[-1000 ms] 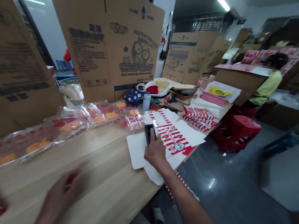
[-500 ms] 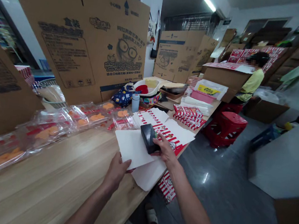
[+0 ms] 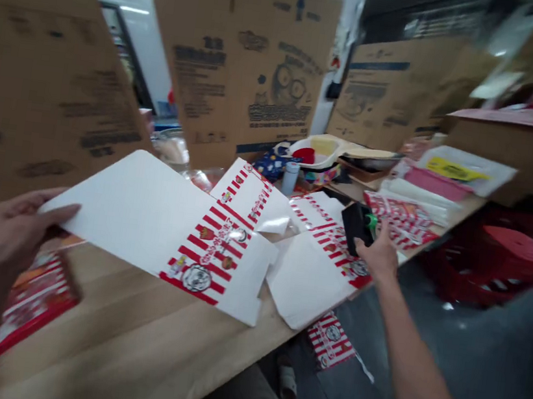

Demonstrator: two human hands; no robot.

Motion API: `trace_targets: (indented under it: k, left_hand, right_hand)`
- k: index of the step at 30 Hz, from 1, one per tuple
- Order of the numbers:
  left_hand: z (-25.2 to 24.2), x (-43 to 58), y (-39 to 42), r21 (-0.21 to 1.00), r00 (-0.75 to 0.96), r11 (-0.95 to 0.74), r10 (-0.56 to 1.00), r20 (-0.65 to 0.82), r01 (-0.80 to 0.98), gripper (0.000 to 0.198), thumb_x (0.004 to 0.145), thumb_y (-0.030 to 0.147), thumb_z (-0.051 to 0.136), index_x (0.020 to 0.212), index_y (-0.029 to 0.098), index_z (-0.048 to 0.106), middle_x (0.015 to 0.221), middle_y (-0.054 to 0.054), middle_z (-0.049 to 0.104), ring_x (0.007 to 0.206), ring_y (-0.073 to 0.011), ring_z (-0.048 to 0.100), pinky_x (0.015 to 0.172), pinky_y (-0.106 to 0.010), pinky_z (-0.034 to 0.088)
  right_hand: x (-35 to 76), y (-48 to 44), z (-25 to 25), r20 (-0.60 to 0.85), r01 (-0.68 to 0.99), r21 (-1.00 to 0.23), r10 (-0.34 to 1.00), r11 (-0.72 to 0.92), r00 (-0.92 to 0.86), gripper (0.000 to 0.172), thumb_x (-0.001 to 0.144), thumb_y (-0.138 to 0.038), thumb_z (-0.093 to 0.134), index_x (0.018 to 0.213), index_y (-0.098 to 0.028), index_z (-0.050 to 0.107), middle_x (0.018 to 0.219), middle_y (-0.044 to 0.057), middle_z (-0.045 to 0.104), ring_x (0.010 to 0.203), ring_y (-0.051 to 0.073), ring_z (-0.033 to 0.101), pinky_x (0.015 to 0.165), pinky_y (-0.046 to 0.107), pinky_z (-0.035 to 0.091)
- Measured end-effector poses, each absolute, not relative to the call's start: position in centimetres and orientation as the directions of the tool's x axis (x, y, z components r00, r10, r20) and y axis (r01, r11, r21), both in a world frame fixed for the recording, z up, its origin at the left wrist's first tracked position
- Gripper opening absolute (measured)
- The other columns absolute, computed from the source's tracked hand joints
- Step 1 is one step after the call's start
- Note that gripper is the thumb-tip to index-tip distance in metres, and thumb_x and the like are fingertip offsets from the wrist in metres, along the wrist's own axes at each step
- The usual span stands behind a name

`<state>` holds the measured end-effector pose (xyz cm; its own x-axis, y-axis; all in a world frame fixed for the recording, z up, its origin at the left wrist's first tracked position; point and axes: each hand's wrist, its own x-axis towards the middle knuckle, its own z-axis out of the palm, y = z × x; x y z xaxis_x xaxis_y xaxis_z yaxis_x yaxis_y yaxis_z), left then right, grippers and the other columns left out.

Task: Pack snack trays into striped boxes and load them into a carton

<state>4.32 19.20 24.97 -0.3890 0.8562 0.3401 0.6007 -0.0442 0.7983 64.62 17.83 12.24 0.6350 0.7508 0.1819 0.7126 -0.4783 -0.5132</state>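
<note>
My left hand (image 3: 22, 223), at the left, pinches the rounded end of a flat cardboard sheet (image 3: 147, 210). That sheet is white with a red-striped printed band and spreads above the wooden table. On the right, my right hand (image 3: 380, 250) grips a black block-like object (image 3: 355, 227) with a green part on its side. Beneath this hand lies a stack of similar white and red-striped sheets (image 3: 316, 271). A red-striped package (image 3: 40, 297) rests on the table below my left hand.
Large brown cartons (image 3: 245, 59) stand behind the table (image 3: 140, 340). A pale blue bottle (image 3: 290, 178) and a white basin (image 3: 327, 148) sit at the back. Striped packages (image 3: 401, 218) lie at the right edge, near a red stool (image 3: 508, 264).
The view has turned left. My left hand has moved far left with the sheet, whose printed side now shows. My right hand, still holding the black object, has moved away from that sheet.
</note>
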Motion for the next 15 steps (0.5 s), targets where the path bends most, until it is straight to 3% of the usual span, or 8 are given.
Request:
trace_targets:
  k: [3,5,7,10,12,15]
  left_hand:
    - [23.8,0.1,18.3,0.694,-0.56,0.257,0.79,0.25,0.673,0.043,0.076,0.048,0.068,0.105,0.017,0.063,0.089,-0.003,0.071,0.097,-0.0336,0.069,0.088,-0.058,0.057]
    - [21.9,-0.2,17.7,0.606,-0.587,0.359,0.777,0.228,0.71,0.042,0.077,0.042,0.068,0.106,0.012,0.061,0.104,-0.01,0.071,0.12,-0.0399,0.058,0.105,-0.063,0.044]
    - [19.2,1.2,17.2,0.538,-0.543,0.372,0.816,0.198,0.756,0.038,0.083,0.037,0.062,0.11,0.011,0.061,0.124,-0.015,0.066,0.135,-0.039,0.046,0.114,-0.058,0.035]
    - [14.3,5.0,17.2,0.518,-0.406,0.345,0.914,0.004,0.783,0.023,0.086,0.034,0.061,0.098,0.015,0.068,0.108,-0.009,0.074,0.11,-0.0261,0.065,0.099,-0.034,0.049]
    - [11.4,7.7,17.6,0.517,-0.352,0.358,0.929,-0.114,0.778,0.025,0.087,0.036,0.062,0.098,0.015,0.069,0.101,-0.009,0.076,0.099,-0.0231,0.069,0.086,-0.028,0.051]
    - [8.7,10.9,18.2,0.506,-0.31,0.396,0.918,-0.248,0.766,0.039,0.082,0.046,0.069,0.103,0.013,0.069,0.102,-0.012,0.076,0.093,-0.024,0.071,0.077,-0.027,0.05]
  right_hand:
    - [62.5,19.9,11.1,0.049,0.813,-0.309,0.845,-0.494,0.532,0.077,0.088,-0.037,0.061,0.154,-0.009,0.033,0.121,0.029,0.064,0.11,0.045,0.064,0.085,0.052,0.048]
    - [59.7,20.7,11.5,0.125,0.871,-0.197,0.87,-0.449,0.477,0.065,0.091,-0.034,0.055,0.146,-0.003,0.042,0.13,0.035,0.056,0.124,0.049,0.054,0.092,0.056,0.043]
    - [55.6,20.8,12.3,0.216,0.927,-0.148,0.904,-0.344,0.37,0.055,0.095,-0.032,0.047,0.139,0.001,0.049,0.138,0.037,0.048,0.133,0.048,0.043,0.099,0.055,0.038]
    - [47.5,19.4,12.4,0.066,0.981,-0.193,0.997,-0.013,0.026,0.038,0.099,-0.028,0.039,0.12,-0.009,0.065,0.121,0.022,0.065,0.113,0.032,0.06,0.091,0.038,0.043]
    - [42.2,17.9,11.2,-0.094,0.956,-0.242,0.977,0.165,-0.192,0.03,0.098,-0.029,0.045,0.097,-0.017,0.072,0.1,0.012,0.072,0.092,0.024,0.066,0.079,0.031,0.044]
    - [37.0,16.0,8.5,-0.198,0.934,-0.265,0.934,0.241,-0.297,0.025,0.094,-0.03,0.053,0.095,-0.015,0.073,0.1,0.014,0.072,0.086,0.024,0.067,0.074,0.03,0.044]
